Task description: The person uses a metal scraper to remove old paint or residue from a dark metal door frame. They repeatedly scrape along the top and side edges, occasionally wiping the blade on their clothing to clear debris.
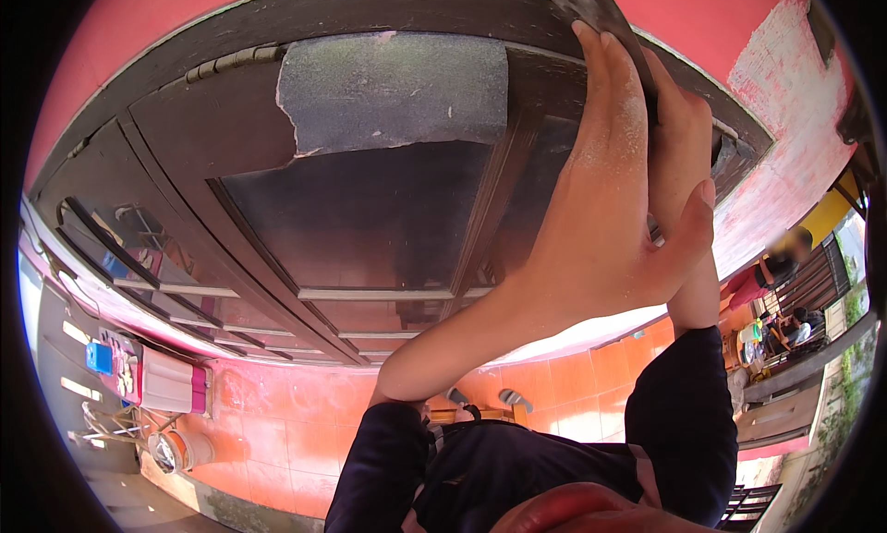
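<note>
Both hands are raised at the upper right of a dark brown wooden window frame (pixel 407 6). My left hand (pixel 601 200), with pale dust on its fingers, stretches across in front; its fingertips rest against a dark piece of sandpaper (pixel 591 6) and its thumb stands apart. Behind it, my right hand (pixel 684 136) is closed on that same piece, its fingers partly hidden. A larger grey sheet of sandpaper (pixel 397 94) with a torn left edge lies over the top of the window sash (pixel 212 127), overlapping the dark glass pane (pixel 360 219).
Metal hinges (pixel 236 64) line the sash's upper edge. A pink wall (pixel 684 16) surrounds the frame, with worn paint at right. Below are an orange tiled floor (pixel 286 431), a white-and-pink box (pixel 171 381), a bucket (pixel 180 450) and sandals (pixel 515 399). Other people (pixel 785 260) are far right.
</note>
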The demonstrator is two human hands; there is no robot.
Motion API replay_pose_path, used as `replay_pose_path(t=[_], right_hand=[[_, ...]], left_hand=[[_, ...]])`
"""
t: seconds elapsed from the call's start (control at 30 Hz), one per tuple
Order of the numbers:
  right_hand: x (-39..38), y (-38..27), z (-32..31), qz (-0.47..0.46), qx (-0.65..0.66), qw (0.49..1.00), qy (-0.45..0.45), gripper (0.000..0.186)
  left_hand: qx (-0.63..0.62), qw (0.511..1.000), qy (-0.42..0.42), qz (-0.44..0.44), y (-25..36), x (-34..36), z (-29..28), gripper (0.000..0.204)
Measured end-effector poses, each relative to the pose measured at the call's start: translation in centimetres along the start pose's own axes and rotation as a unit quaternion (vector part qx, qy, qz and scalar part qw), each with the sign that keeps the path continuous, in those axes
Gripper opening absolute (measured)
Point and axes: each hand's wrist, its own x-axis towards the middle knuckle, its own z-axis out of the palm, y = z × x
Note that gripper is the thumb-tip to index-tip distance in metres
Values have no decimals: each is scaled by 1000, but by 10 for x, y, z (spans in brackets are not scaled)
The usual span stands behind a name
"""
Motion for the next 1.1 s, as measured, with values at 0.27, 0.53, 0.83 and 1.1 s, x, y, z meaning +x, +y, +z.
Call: replay_pose_path(t=[0.27,0.53,0.83,1.1], right_hand=[[13,-7,12,-28,-47,998,-44,36],[10,2,-4,16,-31,999,-18,38],[8,-3,-9,24,-35,998,-48,42],[11,5,6,-30,-38,995,-84,41]], left_hand=[[33,998,46,2,0,1,-18,106],[62,997,10,52,-4,4,-9,104],[65,997,-13,41,-1,3,-17,100],[128,990,43,45,-3,1,-26,101]])
